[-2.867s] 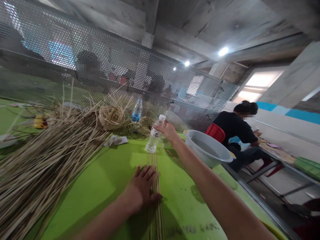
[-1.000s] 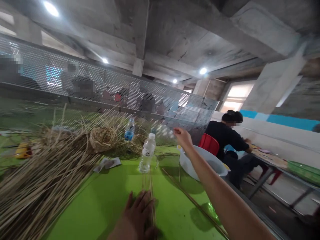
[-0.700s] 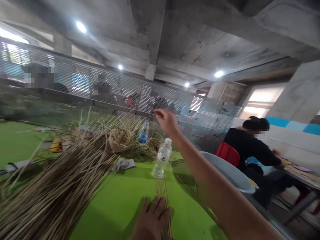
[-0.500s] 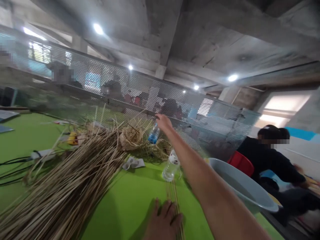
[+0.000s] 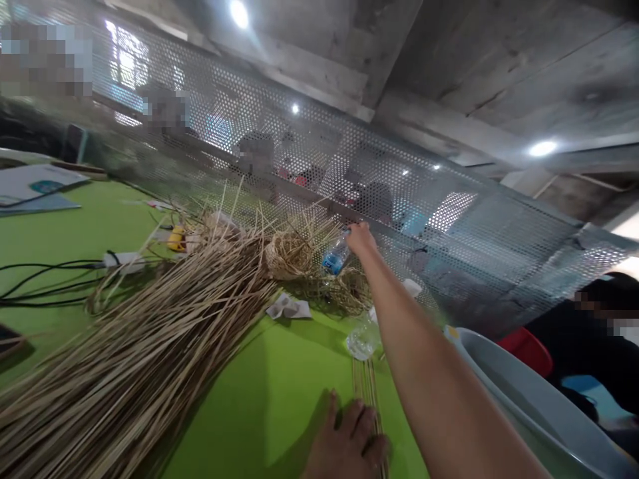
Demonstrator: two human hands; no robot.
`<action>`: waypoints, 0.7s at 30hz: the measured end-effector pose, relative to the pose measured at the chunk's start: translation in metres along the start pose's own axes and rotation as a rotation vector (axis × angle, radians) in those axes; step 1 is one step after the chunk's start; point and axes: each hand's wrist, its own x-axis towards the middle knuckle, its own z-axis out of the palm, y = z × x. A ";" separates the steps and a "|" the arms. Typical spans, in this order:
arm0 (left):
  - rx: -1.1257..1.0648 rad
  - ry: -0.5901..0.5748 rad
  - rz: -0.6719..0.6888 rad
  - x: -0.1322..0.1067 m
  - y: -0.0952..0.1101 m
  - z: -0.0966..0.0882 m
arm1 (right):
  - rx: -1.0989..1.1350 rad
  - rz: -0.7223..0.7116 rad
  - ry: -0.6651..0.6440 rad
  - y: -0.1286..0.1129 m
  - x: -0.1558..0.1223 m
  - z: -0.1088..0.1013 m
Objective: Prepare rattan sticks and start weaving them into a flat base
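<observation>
My right hand (image 5: 361, 237) is stretched far forward, its fingers closed round the neck end of a clear plastic bottle (image 5: 336, 257) with blue at its lower part. The bottle leans, its base toward the lower left. Low in the view, my left hand (image 5: 349, 436) lies with fingers spread on thin straw strands (image 5: 366, 379) on the green tabletop. A second clear bottle (image 5: 363, 339) stands on the far end of those strands, partly hidden by my right forearm. Behind it are a woven straw piece (image 5: 289, 254) and a loose tangle of straw (image 5: 349, 293).
A big bundle of long straw (image 5: 164, 339) covers the left of the green table (image 5: 239, 399). Crumpled paper (image 5: 288, 307) lies beside it. A perforated metal screen (image 5: 399, 199) borders the far side. At right are a large basin (image 5: 524, 406) and a seated person (image 5: 574, 352).
The bottle in my right hand now tilts more. My left hand stays spread on the strands. The camera view has turned, shifting the scene.
</observation>
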 end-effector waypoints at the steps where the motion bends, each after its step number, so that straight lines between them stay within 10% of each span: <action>1: -0.007 -0.015 -0.007 -0.001 0.001 -0.002 | 0.000 0.000 -0.002 -0.001 -0.001 0.000; 10: 0.012 -0.009 0.046 -0.009 0.003 -0.009 | 0.022 -0.021 0.107 -0.017 -0.016 -0.039; 21: 0.110 0.069 0.032 -0.023 0.010 -0.009 | 0.148 -0.056 0.566 0.034 -0.050 -0.238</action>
